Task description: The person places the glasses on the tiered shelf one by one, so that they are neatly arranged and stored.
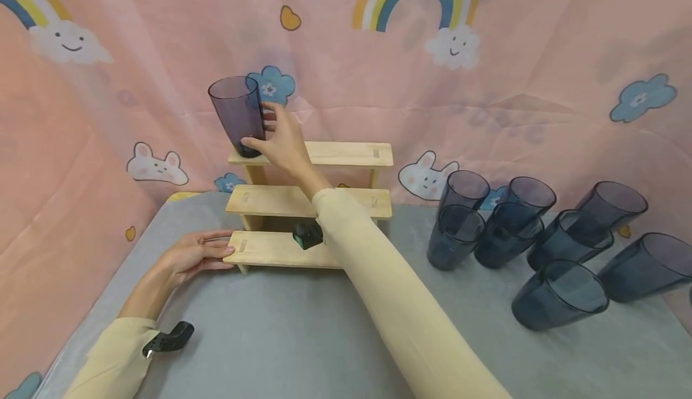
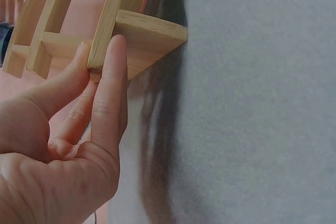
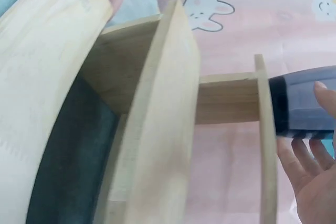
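A tinted, see-through purple cup (image 1: 236,110) stands upright at the left end of the top step of a three-tier wooden shelf (image 1: 346,154). My right hand (image 1: 283,140) holds it from the right side, thumb in front and fingers round the back. In the right wrist view the dark base of the cup (image 3: 302,103) meets the top board, with the right hand (image 3: 317,182) round it. My left hand (image 1: 189,256) grips the left end of the lowest board (image 1: 286,249). The left wrist view shows the thumb and fingers of the left hand (image 2: 73,145) pinching that board (image 2: 105,30).
Several more tinted cups (image 1: 559,294) stand grouped on the grey cloth (image 1: 303,333) to the right of the shelf. A pink printed curtain (image 1: 324,74) hangs close behind and along the left. My right forearm (image 1: 394,291) crosses over the lower steps.
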{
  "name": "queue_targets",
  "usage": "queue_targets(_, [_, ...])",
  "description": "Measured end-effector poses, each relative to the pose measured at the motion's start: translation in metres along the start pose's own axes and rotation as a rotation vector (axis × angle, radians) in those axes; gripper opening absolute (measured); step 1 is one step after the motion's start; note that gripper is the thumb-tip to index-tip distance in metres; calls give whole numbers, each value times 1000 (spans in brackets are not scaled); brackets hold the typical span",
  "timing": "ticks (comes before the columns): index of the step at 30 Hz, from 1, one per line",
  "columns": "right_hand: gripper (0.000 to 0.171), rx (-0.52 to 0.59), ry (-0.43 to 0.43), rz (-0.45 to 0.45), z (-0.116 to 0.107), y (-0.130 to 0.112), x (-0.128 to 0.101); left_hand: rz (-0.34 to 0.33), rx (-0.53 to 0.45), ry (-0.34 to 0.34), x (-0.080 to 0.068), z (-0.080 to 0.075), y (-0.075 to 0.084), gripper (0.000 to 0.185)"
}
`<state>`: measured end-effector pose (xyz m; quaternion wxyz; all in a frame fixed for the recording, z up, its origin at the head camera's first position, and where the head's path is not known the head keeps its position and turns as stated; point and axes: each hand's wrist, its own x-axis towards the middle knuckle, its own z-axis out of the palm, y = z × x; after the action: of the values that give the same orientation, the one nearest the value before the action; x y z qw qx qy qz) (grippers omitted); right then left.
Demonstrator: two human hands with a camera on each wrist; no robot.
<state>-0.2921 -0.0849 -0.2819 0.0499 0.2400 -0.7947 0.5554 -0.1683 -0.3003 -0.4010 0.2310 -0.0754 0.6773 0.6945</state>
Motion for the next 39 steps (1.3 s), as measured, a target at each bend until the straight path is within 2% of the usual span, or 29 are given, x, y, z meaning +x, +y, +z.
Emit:
queue_targets(5, [68, 56, 19, -17, 3, 12, -2, -8, -4, -4, -1, 1, 0, 73])
queue_targets(9, [67, 53, 12, -32, 1, 14, -2, -6, -12, -3, 0, 1, 1, 73])
queue_targets(17, [67, 76, -31, -6, -21, 4, -11, 2, -15, -6, 3, 4, 1, 74])
queue_targets(24, [64, 153, -55, -55, -56, -9, -23, 10, 10, 3, 0, 2, 1, 74])
queue_targets(28, [61, 163, -63, -16, -83, -10, -29, 2, 6, -12, 1, 0, 1, 75])
queue_targets(39, [58, 8, -60, 12, -152, 15, -57, -18, -11, -31, -3, -6, 4, 77])
